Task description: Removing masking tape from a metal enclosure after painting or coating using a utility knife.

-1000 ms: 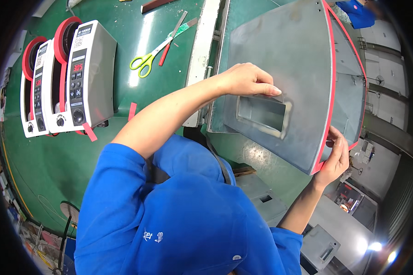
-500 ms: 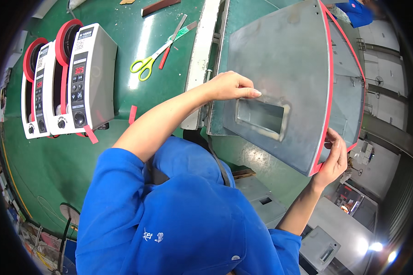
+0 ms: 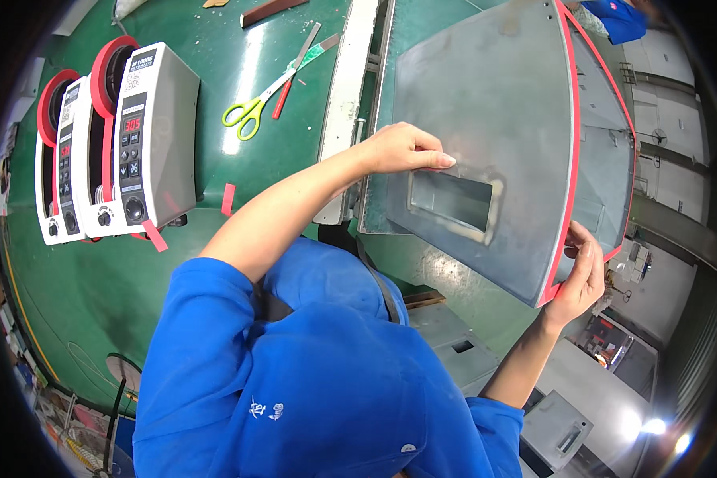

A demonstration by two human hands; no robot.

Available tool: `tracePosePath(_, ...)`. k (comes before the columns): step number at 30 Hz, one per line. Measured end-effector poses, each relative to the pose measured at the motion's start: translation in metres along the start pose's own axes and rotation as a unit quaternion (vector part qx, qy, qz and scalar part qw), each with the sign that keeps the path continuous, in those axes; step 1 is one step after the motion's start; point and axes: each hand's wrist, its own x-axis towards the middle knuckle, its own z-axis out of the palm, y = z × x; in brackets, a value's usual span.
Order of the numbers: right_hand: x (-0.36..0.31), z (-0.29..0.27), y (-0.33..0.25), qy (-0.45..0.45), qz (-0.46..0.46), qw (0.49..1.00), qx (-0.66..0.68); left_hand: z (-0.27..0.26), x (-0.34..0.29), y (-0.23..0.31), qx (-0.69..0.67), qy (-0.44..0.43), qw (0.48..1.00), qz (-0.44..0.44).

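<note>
A grey sheet-metal housing (image 3: 486, 95) stands in front of me at the right, its open side rimmed with red tape (image 3: 573, 135). A rectangular cutout (image 3: 454, 203) with a pale, worn border shows in its near face. Just above the cutout's upper left corner, my left hand (image 3: 406, 149) rests at the face with its fingers curled and thumb pressed against them; what they pinch, if anything, is hidden. My right hand (image 3: 579, 275) grips the housing's taped edge at the lower corner, thumb on one side and fingers bent on the other.
Two white tape dispensers (image 3: 155, 135) with red rolls stand on the green table (image 3: 223, 88) at the left. Yellow-green-handled scissors (image 3: 247, 117), a red-handled tool (image 3: 283, 97) and a brown bar (image 3: 271, 11) lie there. Red tape strips (image 3: 229, 199) hang nearby. Grey metal panels (image 3: 462, 346) lie below.
The view has shifted very slightly, so the dispensers and scissors sit a little further left. Both hands keep nearly the same place on the housing.
</note>
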Motion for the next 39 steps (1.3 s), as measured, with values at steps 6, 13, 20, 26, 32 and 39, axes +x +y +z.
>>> tracePosePath(6, 0.0, -0.001, 0.001, -0.004, 0.002, 1.0, -0.002, -0.007, 0.003, 0.01, 0.045, -0.008, 0.999, -0.012)
tracePosePath(13, 0.0, 0.0, 0.001, -0.004, 0.0, 1.0, -0.008, -0.005, 0.006, 0.016, 0.087, -0.011, 0.996, 0.019)
tracePosePath(20, 0.0, 0.0, 0.002, -0.005, -0.003, 1.0, -0.004, -0.002, 0.006, 0.015, 0.072, -0.004, 0.997, 0.019)
tracePosePath(26, 0.0, -0.001, 0.002, -0.002, 0.001, 1.0, -0.001, -0.003, 0.003, 0.004, 0.079, 0.013, 0.997, 0.006)
tracePosePath(32, 0.0, -0.001, -0.002, -0.011, -0.004, 1.0, -0.015, -0.005, 0.001, 0.003, 0.093, 0.03, 0.995, 0.015)
tracePosePath(39, 0.001, -0.001, -0.001, -0.001, -0.002, 1.0, -0.009, 0.003, -0.01, 0.016, 0.036, 0.027, 0.999, 0.03)
